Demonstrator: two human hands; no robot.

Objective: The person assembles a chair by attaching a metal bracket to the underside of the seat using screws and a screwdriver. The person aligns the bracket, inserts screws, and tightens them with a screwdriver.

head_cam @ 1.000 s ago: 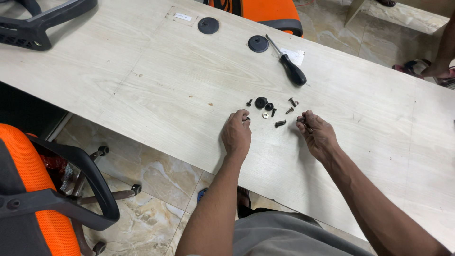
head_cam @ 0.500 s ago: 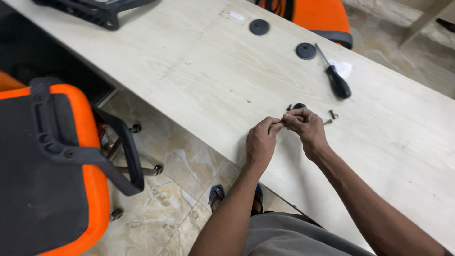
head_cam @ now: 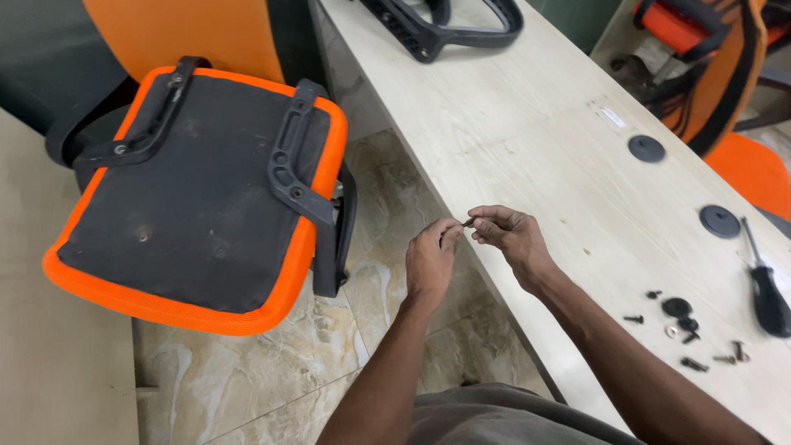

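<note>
I hold a small black screw (head_cam: 468, 222) between the fingertips of both hands, just over the near-left edge of the pale wooden tabletop (head_cam: 511, 124). My left hand (head_cam: 430, 259) pinches one end, fingers together; my right hand (head_cam: 511, 237) closes on the other end. The screw hangs above the table's edge, so a loose pinch could, I judge, drop it onto the marble floor (head_cam: 239, 379), where it may roll under the overturned orange and black chair seat (head_cam: 198, 198). More small screws and washers (head_cam: 684, 325) lie near the right edge, beside a black-handled screwdriver (head_cam: 766, 292). Two round black caps (head_cam: 647, 148) sit farther back. A small pale rectangular sticker (head_cam: 612, 117) lies flat towards the far right side. A black armrest (head_cam: 445, 25) rests at the far end.
</note>
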